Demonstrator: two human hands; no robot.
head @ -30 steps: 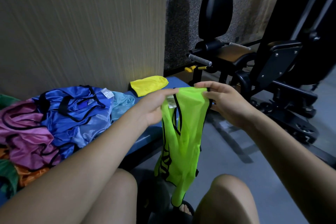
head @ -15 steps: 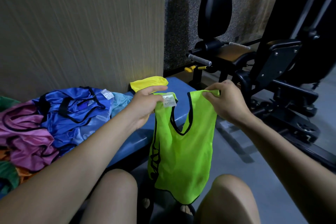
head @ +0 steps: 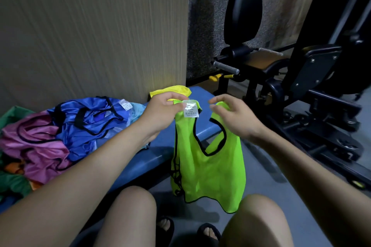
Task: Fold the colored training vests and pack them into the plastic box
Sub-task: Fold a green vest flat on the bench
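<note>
Broadly, a tall cardboard panel (head: 90,36) fills the ten o'clock quarter, its corrugated face ribbed and matte; it backs the bench like a wall. At two o'clock stands a black gym machine (head: 313,70), padded upright and steel frame, hard-edged and glossy beside the soft goods.

Across the middle runs a blue padded bench (head: 160,152), smooth vinyl, serving as the work surface. On it at nine o'clock a heap of unfolded vests (head: 60,134) sprawls: blue and purple satin-sheen fabric with black binding, crumpled, with green and orange showing beneath. They look like the waiting stock. A small yellow bundle (head: 172,91) sits at the bench's far end near twelve o'clock, compact and rounded, probably already folded.

At centre hangs the neon-green vest (head: 208,166), thin, with black-trimmed neck and armholes, drooping to six o'clock between the knees. Held by the shoulders, it drapes flat under its own weight, which I judge readies it for a first fold.

The left hand (head: 162,112) pinches one shoulder strap by the white care label (head: 190,108). The right hand (head: 234,118) has curled fingers at the other strap, but whether they grip it I cannot tell. No plastic box shows.
</note>
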